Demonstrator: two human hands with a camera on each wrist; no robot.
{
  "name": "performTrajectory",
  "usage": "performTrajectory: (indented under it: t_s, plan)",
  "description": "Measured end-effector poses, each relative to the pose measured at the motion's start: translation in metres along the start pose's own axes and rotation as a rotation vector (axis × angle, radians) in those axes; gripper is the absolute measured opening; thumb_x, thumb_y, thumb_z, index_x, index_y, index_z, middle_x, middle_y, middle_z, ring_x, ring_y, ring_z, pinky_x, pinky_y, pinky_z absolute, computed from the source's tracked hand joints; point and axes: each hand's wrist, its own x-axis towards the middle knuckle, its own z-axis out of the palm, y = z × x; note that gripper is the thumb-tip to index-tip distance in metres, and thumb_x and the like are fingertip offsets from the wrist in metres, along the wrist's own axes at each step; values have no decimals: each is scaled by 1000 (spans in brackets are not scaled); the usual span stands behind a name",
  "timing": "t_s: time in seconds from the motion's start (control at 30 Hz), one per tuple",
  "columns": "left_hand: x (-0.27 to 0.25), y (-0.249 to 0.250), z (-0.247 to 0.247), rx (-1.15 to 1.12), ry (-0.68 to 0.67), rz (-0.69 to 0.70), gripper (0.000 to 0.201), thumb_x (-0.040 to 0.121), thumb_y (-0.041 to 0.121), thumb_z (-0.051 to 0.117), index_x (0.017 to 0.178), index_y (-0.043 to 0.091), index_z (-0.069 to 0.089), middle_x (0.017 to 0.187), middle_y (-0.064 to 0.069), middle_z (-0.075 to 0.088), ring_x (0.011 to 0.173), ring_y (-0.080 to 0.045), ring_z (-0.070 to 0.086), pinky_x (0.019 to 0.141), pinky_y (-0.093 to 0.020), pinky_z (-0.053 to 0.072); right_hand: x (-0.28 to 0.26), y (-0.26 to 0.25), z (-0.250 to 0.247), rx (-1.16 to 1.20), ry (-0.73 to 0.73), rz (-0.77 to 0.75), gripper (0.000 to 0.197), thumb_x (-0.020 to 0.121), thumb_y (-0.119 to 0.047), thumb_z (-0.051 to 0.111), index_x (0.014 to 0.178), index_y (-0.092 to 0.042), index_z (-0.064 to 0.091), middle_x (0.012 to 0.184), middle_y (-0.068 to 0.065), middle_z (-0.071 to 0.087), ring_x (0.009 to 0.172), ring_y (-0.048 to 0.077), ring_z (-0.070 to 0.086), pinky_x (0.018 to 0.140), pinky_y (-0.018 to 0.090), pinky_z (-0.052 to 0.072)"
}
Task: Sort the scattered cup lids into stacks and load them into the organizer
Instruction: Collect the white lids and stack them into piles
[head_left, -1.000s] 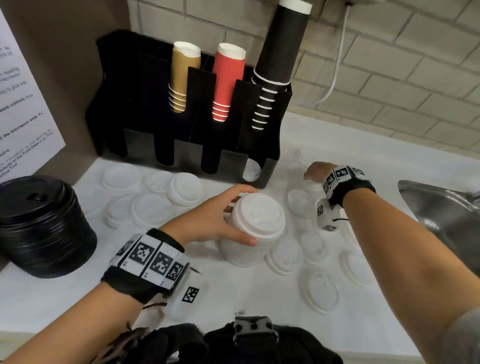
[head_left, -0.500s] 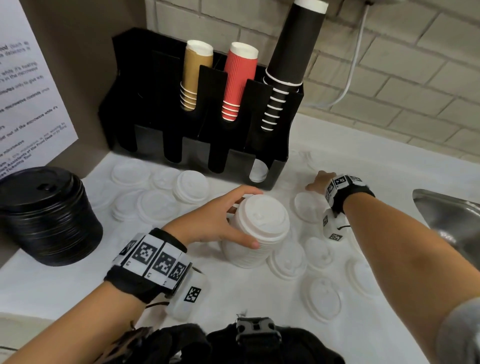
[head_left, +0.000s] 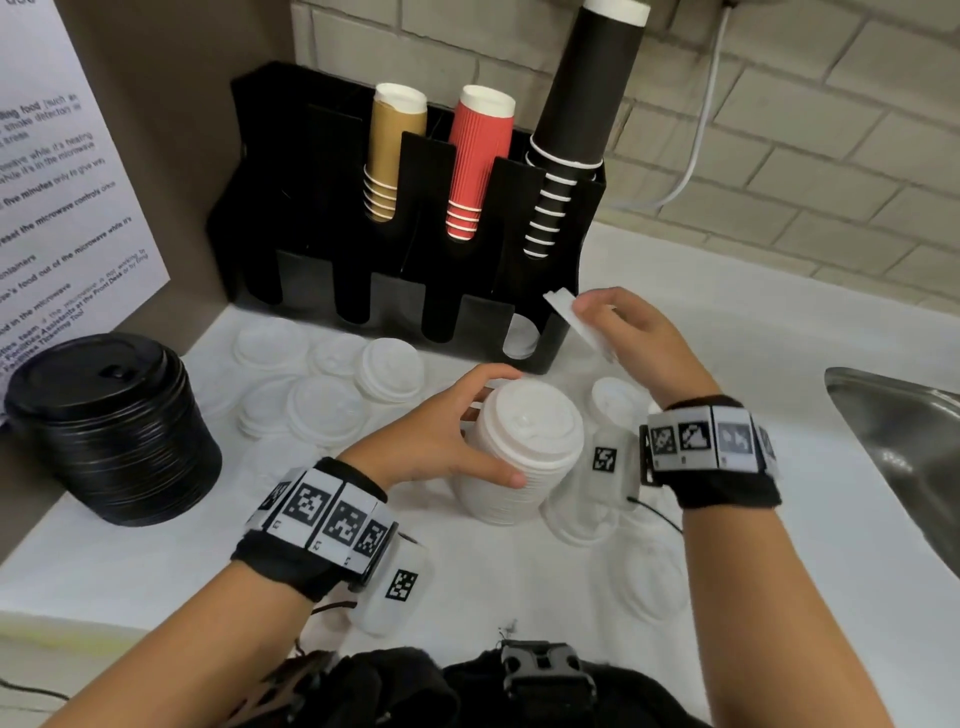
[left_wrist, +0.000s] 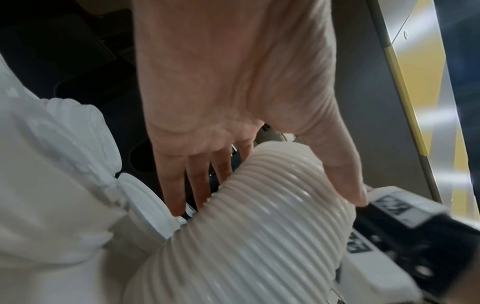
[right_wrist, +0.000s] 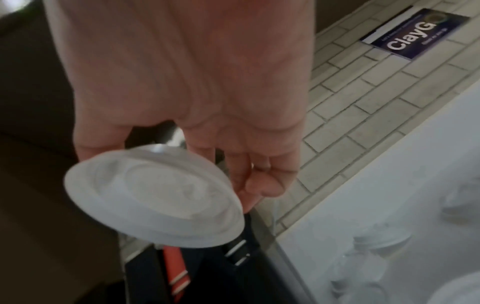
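A tall stack of white lids (head_left: 519, 457) stands on the white counter, and my left hand (head_left: 447, 441) grips it round the top, thumb in front (left_wrist: 345, 181), fingers behind. The ribbed side of the stack (left_wrist: 259, 226) fills the left wrist view. My right hand (head_left: 623, 332) is raised just right of the black organizer (head_left: 415, 260) and pinches a single white lid (head_left: 576, 322), tilted on edge. The same lid (right_wrist: 153, 197) shows between thumb and fingers in the right wrist view. Several loose white lids (head_left: 322, 405) lie scattered on the counter.
A stack of black lids (head_left: 109, 426) stands at the left. The organizer holds tan (head_left: 389, 156), red (head_left: 475, 161) and black (head_left: 576, 119) cup stacks, and one lid slot shows white lids (head_left: 519, 338). A steel sink (head_left: 904, 431) lies at the right. Brick wall behind.
My right hand has lifted a white lid off the counter and drawn it back toward the organizer's right end. My left hand has stayed on the white stack.
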Motion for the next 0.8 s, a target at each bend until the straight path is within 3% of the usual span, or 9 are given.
performTrajectory:
  t_s: [0.1,0.27,0.47,0.6,0.7,0.8]
  plan:
    - [-1,-1,2,-6,3,-10,94,64,17,90,138,40,37,133,11,49,125,-11,49,110,-38,41,-28,-6,8,46,-12,-90,18,85,-44,66,101,-35,67,93,-8,64,77,2,55,65,10,42]
    - [1,-1,5,-37,18,11,87,67,15,89,135,38,40,129,12,56,121,-7,53,105,-35,46,-61,-2,20,14,-56,-156,30,76,-47,71,104,-35,67,102,-21,66,92,-4,57,72,6,42]
    - [1,-2,7,-63,26,31,88,67,14,89,137,38,40,126,15,58,118,-4,56,99,-27,50,-67,5,27,-41,-71,-171,35,75,-30,79,107,-29,66,102,-23,65,90,-6,55,73,6,40]
    - [2,-4,8,-72,35,36,86,67,14,88,135,38,42,126,17,58,115,0,57,96,-24,51,-69,2,29,-50,-96,-205,39,74,-21,80,109,-24,65,107,-18,64,90,-8,53,76,10,38]
    - [3,-5,8,-70,48,32,84,67,15,89,132,41,43,127,14,57,116,-2,56,98,-28,51,-72,0,26,-128,-121,-241,42,71,-23,81,109,-31,64,111,-18,63,95,-7,51,75,7,35]
    - [3,-6,8,-67,56,30,82,66,16,89,129,43,44,127,11,56,117,-6,55,100,-33,50,-75,0,25,-219,-146,-237,47,68,-30,81,110,-39,61,114,-20,60,103,0,50,77,10,33]
